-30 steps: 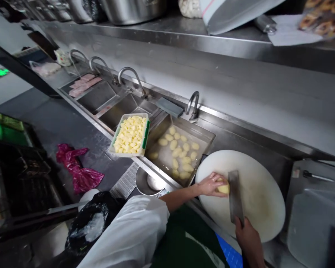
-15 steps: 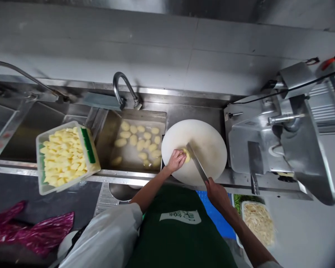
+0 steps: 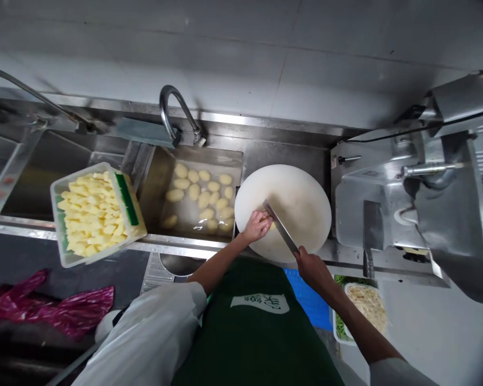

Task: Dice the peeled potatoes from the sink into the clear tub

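Note:
On the round white cutting board [image 3: 301,187], my left hand [image 3: 257,225] is closed on a peeled potato [image 3: 272,225], mostly covered by the fingers and the blade. My right hand [image 3: 310,264] grips the handle of a broad knife [image 3: 282,227]. The blade slants up and left across the board, its edge beside my left fingertips at the potato. To the left of the board, several peeled potatoes [image 3: 203,199] lie in the water of a sink [image 3: 155,209]. A clear plastic tub [image 3: 74,261] heaped with cut potato pieces [image 3: 92,212] rests tilted at the sink edge.
A curved faucet [image 3: 172,110] rises behind the sink. Right of the board stands a metal slicing machine [image 3: 390,182], with another cleaver [image 3: 372,230] on it. Below right is a tray of pale shreds [image 3: 366,305]. A pink plastic bag [image 3: 68,308] lies lower left.
The view has shifted slightly, showing more wall at the top. The knife blade has come closer to my left fingers and covers more of the potato. Both hands keep their grips.

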`<state>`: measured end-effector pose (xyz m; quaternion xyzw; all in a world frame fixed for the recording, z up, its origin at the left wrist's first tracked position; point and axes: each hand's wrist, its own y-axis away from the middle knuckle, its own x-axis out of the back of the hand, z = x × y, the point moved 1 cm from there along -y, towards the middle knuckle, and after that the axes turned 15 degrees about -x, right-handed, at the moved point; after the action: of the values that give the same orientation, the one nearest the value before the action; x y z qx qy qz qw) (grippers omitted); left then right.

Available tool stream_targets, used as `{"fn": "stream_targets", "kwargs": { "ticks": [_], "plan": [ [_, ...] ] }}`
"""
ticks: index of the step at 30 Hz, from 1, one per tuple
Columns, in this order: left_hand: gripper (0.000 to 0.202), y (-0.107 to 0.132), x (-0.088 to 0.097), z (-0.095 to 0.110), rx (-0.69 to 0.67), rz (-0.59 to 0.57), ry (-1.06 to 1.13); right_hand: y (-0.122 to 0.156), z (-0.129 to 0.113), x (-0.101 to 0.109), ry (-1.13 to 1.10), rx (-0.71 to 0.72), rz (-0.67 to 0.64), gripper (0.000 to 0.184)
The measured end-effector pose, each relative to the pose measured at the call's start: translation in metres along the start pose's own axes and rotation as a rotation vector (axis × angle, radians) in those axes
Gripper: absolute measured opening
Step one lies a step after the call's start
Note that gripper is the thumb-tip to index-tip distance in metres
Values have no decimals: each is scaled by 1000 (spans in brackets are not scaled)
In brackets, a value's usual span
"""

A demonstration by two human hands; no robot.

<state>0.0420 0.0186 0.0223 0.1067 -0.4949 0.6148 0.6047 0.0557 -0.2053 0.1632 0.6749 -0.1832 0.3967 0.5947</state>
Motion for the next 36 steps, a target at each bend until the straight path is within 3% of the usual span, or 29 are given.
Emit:
{"fn": "stream_targets", "kwargs": {
  "ticks": [6, 10, 15, 19, 23, 27, 31, 36],
  "plan": [
    [30, 3, -3, -2, -52, -16, -24, -59, -34, -5, -2, 28, 0, 29],
    [30, 5, 0, -1, -23, -22, -35, -76, -18, -7, -78, 91, 46, 31],
    [27, -13, 0, 1, -5, -29, -15, -69, 16, -6, -87, -58, 110, 30],
    [28, -28, -8, -1, 8, -69, -15, -46, 23, -10, -30, -135, 75, 26],
    [28, -30, -12, -4, -1, -120, -22, -21, 29, -11, 26, -130, 66, 25],
    [28, -27, -12, -3, 7, -132, -88, -7, 47, -8, 43, -29, 46, 20],
    [29, -28, -12, -1, 18, -142, -99, -15, 57, -8, 85, 6, 13, 19],
    [29, -28, -10, 0, 25, -143, -86, -43, 45, -18, 73, -13, -68, 20]
  ]
}}
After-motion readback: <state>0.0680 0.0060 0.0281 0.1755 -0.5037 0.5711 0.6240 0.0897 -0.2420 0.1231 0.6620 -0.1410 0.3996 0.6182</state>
